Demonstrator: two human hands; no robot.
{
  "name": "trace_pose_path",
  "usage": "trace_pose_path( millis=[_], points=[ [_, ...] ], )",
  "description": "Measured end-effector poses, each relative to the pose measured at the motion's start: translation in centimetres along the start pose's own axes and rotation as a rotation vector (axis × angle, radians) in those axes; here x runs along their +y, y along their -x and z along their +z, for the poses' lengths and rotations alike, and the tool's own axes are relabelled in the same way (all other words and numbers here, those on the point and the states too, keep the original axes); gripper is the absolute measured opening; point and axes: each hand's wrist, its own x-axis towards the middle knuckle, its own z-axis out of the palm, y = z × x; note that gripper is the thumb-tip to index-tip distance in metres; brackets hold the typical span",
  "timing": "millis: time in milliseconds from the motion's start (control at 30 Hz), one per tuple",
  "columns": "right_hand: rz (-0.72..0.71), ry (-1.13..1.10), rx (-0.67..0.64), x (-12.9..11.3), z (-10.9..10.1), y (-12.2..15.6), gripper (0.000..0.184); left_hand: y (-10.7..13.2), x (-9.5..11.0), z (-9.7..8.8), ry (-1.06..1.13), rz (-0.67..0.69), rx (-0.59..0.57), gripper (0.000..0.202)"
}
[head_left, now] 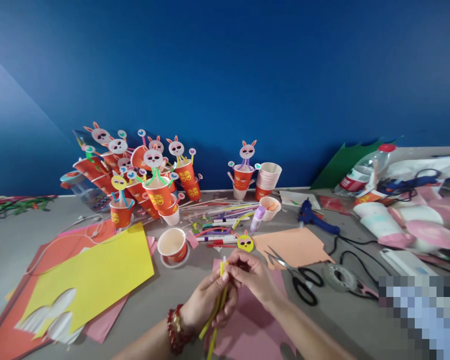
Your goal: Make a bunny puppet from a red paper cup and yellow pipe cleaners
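Note:
My left hand is closed around long yellow stems, thin like straws or pipe cleaners. Their lower ends hang below the fingers, over a pink paper sheet. At the upper end, beside a small whitish tip, the thumb and fingers of my right hand pinch together on the stems. A yellow paper rabbit face lies just beyond my hands. Right of them, open-bladed scissors rest partly on an orange paper sheet.
Several red cups with rabbit figures crowd the back left. Another rabbit cup stands beside stacked cups. Yellow paper covers the left. A glue gun, tape roll, glue stick and plastic bottle are rightward.

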Motion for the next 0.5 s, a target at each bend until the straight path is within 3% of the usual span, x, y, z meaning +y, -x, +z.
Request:
trace_pose_path(
  millis=[267, 500],
  points=[
    [0.092, -0.076, -0.034, -0.62, 0.23, 0.39, 0.037, -0.03, 0.15, 0.22, -0.057, 0.002, 0.035, 0.039],
    [-0.039, -0.002, 0.025, -0.32, 0.2, 0.42, 0.03, 0.21, 0.93, 0.91, -0.098, -0.038, 0.075, 0.042]
  ],
)
